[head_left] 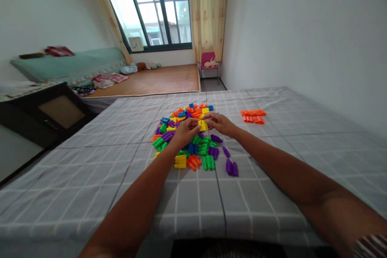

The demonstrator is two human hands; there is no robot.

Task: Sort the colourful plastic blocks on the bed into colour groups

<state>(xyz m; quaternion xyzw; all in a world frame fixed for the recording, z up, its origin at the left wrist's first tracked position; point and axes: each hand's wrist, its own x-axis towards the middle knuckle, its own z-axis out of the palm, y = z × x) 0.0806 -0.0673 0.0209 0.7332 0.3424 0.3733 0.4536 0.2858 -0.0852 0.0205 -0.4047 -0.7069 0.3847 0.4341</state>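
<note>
Both hands meet over a heap of coloured plastic pieces on a checked grey cloth. My left hand (pixel 188 130) is closed on the left side of a yellow piece (pixel 202 125). On its right side, the fingers of my right hand (pixel 220 123) are bent round and touch the same yellow piece. Green pieces (pixel 208 163), orange pieces (pixel 194 162) and purple pieces (pixel 231 167) lie at the heap's near edge. Blue, yellow and more orange ones are mixed in behind the hands.
Two rows of orange pieces (pixel 253 116) lie apart, right of the heap. The cloth-covered table (pixel 121 149) reaches a white wall at the right. Beyond it are a low bed (pixel 163 79), a pink chair (pixel 209 61) and a dark cabinet (pixel 57 109).
</note>
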